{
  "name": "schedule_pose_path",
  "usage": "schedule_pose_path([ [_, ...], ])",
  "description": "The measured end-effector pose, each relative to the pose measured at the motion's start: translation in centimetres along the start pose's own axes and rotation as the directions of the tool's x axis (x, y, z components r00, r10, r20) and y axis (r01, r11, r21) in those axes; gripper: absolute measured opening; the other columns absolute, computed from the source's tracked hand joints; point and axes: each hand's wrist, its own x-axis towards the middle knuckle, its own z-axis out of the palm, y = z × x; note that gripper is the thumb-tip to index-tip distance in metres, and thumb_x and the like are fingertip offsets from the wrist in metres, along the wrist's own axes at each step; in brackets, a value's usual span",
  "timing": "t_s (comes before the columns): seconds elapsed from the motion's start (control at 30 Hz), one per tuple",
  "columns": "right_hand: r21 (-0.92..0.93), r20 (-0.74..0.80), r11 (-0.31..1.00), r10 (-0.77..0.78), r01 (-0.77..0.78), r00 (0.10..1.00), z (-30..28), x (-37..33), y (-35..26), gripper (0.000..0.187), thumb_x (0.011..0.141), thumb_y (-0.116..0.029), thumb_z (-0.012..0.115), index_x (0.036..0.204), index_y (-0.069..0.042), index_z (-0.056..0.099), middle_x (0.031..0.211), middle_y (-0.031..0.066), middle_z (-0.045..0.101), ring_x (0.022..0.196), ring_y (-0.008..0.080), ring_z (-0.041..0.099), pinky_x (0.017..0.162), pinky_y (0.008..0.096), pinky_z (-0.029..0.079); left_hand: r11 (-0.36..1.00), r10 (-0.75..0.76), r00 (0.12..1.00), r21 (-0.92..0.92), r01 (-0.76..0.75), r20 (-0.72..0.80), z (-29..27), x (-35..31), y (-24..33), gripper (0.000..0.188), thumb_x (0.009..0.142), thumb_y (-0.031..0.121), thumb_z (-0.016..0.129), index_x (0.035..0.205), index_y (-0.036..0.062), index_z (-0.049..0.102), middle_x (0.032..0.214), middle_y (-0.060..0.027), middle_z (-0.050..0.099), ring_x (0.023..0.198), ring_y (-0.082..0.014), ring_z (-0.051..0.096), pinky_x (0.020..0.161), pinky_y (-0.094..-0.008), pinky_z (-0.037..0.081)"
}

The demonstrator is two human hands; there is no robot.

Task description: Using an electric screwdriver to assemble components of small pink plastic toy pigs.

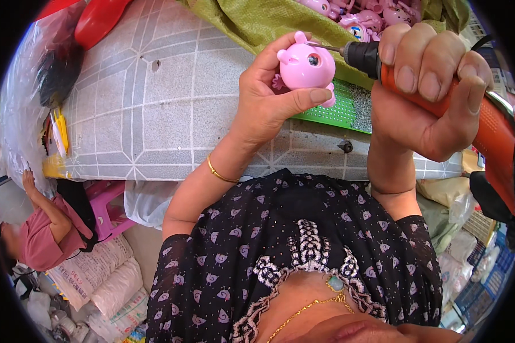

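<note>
My left hand (pixel 269 94) is closed round a pink plastic toy figure (pixel 303 71) with a round head, small ears and a dark eye. The thumb lies across its lower side and the fingers are behind it. In my right hand (pixel 429 86) is an orange electric screwdriver (pixel 449 103) with a black nose. Its thin bit (pixel 326 47) points left, and the tip is at the toy's ear; whether it sits in a screw is too small to tell. Beneath the toy lies a green perforated tray (pixel 340 108) with many small dark screws at its right part.
A green woven sack (pixel 240 26) with several pink toy parts (pixel 366 20) stands at the far side of the grey patterned table (pixel 109 114). A small dark cone-shaped piece (pixel 345 147) lies near its front edge. At left are clear plastic bags (pixel 26 86) and another person (pixel 51 228).
</note>
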Motion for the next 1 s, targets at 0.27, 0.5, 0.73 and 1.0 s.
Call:
schedule_pose_path([
  [0.27,0.01,-0.04,0.999,0.041,-0.041,0.998,0.2,-0.2,0.1,0.021,0.107,-0.027,0.045,0.104,-0.017,0.062,0.081,-0.0048,0.053,0.071,0.0132,0.05,0.076,0.0382,0.043,0.999,-0.024,1.0,-0.046,0.024,-0.001,0.1,-0.3,0.3,0.074,0.078,-0.006,0.086,0.143,-0.0023,0.051,0.123,-0.0123,0.066,0.107,-0.0197,0.068,0.091,-0.0352,0.062],
  [0.5,0.014,0.033,1.0,0.009,-0.01,0.999,-0.2,-0.4,0.2,0.022,0.107,-0.028,0.045,0.111,-0.017,0.064,0.082,-0.005,0.054,0.072,0.0133,0.051,0.077,0.0382,0.043,0.993,0.019,0.999,0.114,-0.024,0.044,-0.5,-0.3,0.1,0.076,0.078,0.002,0.086,0.145,-0.0021,0.05,0.136,-0.0157,0.063,0.121,-0.0254,0.065,0.105,-0.041,0.054],
  [0.73,0.131,-0.108,0.991,0.029,-0.015,0.994,-1.9,0.4,-1.0,0.029,0.104,-0.038,0.056,0.112,-0.014,0.07,0.083,-0.0056,0.06,0.075,0.0121,0.054,0.079,0.0361,0.042,1.0,-0.014,1.0,-0.009,0.014,0.028,-1.1,0.5,-0.2,0.077,0.076,0.001,0.084,0.146,-0.0005,0.05,0.135,-0.0179,0.063,0.121,-0.0302,0.065,0.106,-0.0453,0.054],
  [1.0,0.15,-0.142,0.988,0.051,-0.029,0.989,-2.7,0.2,-1.3,0.025,0.099,-0.036,0.059,0.104,-0.014,0.068,0.08,-0.005,0.058,0.073,0.0122,0.054,0.078,0.0354,0.041,0.975,-0.07,0.992,-0.203,0.09,0.107,-1.6,0.8,-0.4,0.076,0.075,-0.003,0.084,0.144,-0.0002,0.053,0.13,-0.0143,0.066,0.117,-0.024,0.067,0.102,-0.0405,0.055],
])
